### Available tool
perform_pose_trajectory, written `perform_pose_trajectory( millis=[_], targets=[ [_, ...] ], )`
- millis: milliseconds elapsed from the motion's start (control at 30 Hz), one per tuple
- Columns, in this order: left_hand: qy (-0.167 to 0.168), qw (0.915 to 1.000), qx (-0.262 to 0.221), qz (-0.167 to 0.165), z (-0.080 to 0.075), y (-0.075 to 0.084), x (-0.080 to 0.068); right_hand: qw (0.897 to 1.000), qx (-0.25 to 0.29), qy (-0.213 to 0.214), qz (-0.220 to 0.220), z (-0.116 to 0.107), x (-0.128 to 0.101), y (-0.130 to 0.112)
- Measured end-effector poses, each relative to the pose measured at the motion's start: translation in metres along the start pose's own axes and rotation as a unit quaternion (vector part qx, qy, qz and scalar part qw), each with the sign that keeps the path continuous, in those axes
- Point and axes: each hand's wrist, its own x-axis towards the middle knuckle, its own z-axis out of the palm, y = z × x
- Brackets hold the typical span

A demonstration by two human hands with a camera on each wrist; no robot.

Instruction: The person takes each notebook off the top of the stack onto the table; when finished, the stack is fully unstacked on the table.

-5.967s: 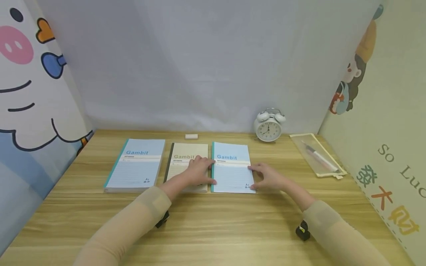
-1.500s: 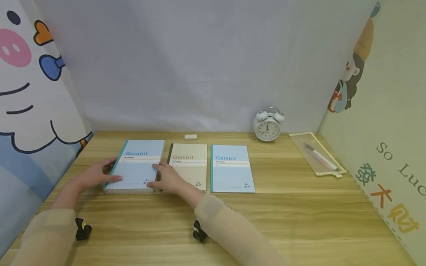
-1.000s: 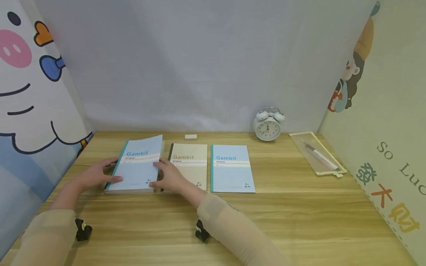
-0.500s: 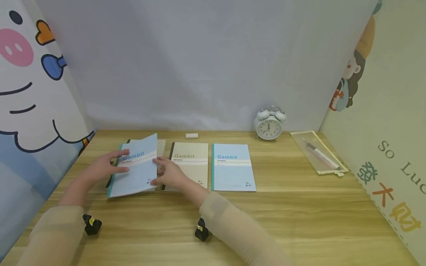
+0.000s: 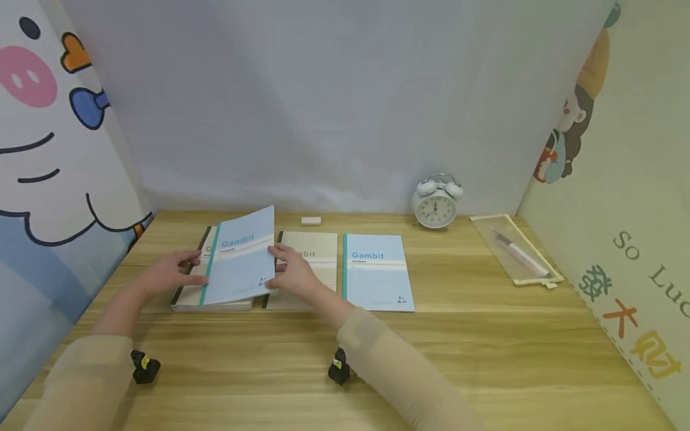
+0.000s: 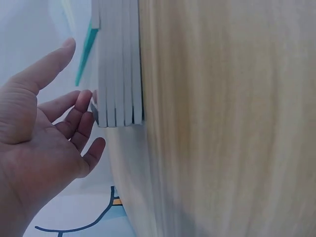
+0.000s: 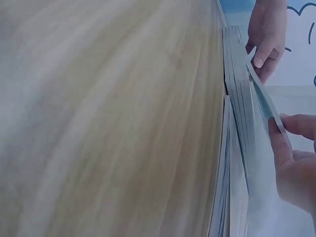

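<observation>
My right hand [image 5: 297, 274] pinches the right edge of a light blue notebook [image 5: 239, 257], thumb on one face and fingers on the other. The notebook is tilted, its right side raised above a stack of notebooks with a cream one [image 5: 185, 296] on top. My left hand [image 5: 169, 274] is at the notebook's teal spine, fingers loosely bent and thumb apart from them. In the left wrist view the left fingertips [image 6: 85, 94] are beside the stack's corner [image 6: 121, 98]. The right wrist view shows the raised notebook [image 7: 266, 101] between the right thumb and fingers.
A cream notebook [image 5: 309, 281] lies right of the stack, partly behind the right hand. Farther right lies another blue notebook [image 5: 377, 281]. At the back are a white eraser [image 5: 311, 221] and an alarm clock [image 5: 435, 206]. A clear pouch with a pen [image 5: 514, 251] lies at right.
The hands have gone from the right blue notebook to the left stack. The top blue notebook has been lifted off and shifted right, uncovering a cream notebook. The left hand has loosened at its spine.
</observation>
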Motion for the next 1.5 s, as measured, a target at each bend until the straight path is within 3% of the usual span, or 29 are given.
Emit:
perform_pose_trajectory(
  millis=[133, 367, 600, 1033, 1233, 1500],
  targets=[
    [0.006, 1.0000, -0.001, 0.005, 0.005, 0.000, 0.002, 1.000, -0.014, 0.007, -0.027, -0.006, -0.002, 0.000],
    [0.033, 0.9986, -0.002, 0.041, 0.011, 0.003, 0.000, 0.997, -0.027, -0.005, -0.070, -0.013, -0.007, -0.002],
    [0.037, 0.9957, -0.047, 0.070, 0.014, 0.018, -0.001, 0.995, -0.047, 0.004, -0.088, -0.026, -0.010, -0.007],
    [0.063, 0.9925, -0.053, 0.090, 0.011, 0.046, 0.004, 0.988, -0.109, 0.019, -0.105, -0.058, -0.019, -0.012],
    [0.074, 0.9906, -0.054, 0.101, 0.008, 0.064, 0.010, 0.993, -0.065, 0.010, -0.102, -0.077, -0.024, -0.013],
    [0.085, 0.9832, -0.102, 0.125, 0.009, 0.093, 0.011, 0.996, -0.010, 0.009, -0.085, -0.103, -0.035, -0.015]
  ],
)
